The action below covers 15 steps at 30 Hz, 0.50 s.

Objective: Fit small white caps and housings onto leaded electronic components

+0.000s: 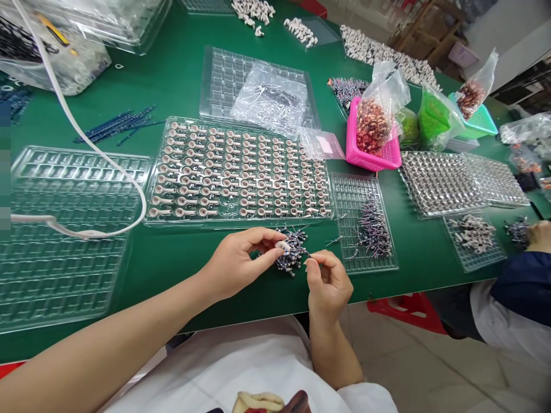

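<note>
Between thumb and fingers, my left hand (239, 261) pinches a small white plastic part (283, 245), shaped like an earphone shell. Close to its right, my right hand (329, 281) is closed in a pinch on a thin dark wired piece (307, 254), too small to make out fully. Below and behind both hands lies a pile of small dark wired components (293, 267) on the green table. Just beyond them, a clear tray (235, 213) holds rows of white earphone-like shells, with one slot in the front row unfilled.
To the left are a clear slotted tray (55, 269) and a white cable (103, 155). A tray of wired parts (373, 229) and a pink basket (372, 159) holding bagged copper-coloured pieces stand to the right. A co-worker's hand (539, 236) shows at the far right edge.
</note>
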Tool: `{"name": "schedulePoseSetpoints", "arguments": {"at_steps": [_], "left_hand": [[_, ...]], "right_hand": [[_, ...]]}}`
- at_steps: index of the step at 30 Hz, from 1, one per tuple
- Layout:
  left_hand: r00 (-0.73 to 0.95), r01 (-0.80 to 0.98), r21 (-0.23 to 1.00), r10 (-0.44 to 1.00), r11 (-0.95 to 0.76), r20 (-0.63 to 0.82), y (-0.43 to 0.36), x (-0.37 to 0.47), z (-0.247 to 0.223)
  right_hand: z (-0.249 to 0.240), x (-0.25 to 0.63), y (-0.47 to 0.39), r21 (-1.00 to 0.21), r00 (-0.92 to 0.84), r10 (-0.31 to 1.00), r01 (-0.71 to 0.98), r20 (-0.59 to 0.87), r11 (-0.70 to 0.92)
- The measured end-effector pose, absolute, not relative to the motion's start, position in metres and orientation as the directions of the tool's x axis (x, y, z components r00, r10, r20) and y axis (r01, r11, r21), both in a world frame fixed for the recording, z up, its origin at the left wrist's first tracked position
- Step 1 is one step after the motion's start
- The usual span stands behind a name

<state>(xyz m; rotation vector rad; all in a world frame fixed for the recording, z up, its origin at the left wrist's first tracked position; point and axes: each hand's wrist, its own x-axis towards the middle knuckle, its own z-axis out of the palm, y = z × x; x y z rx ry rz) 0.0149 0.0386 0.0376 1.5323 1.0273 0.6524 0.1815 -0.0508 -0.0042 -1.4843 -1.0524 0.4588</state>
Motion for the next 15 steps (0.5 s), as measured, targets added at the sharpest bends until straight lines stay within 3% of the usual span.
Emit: {"name": "schedulePoseSetpoints", "arguments": {"at_steps": [8, 15], "left_hand": [[0.474, 0.249, 0.967, 0.878, -0.057, -0.070, 0.0386, 0.0145, 0.0357], [0.488, 0.226, 0.867, 0.822, -0.445, 0.295, 0.0374, 0.0140, 0.0313]], "right_hand": [[0.0024, 0.1796, -0.0475, -0.878, 0.420, 0.812, 0.426, 0.405, 0.218], [0.0048, 0.1783, -0.0467, -0.801, 0.331, 0.818, 0.549, 0.471, 0.240]]}}
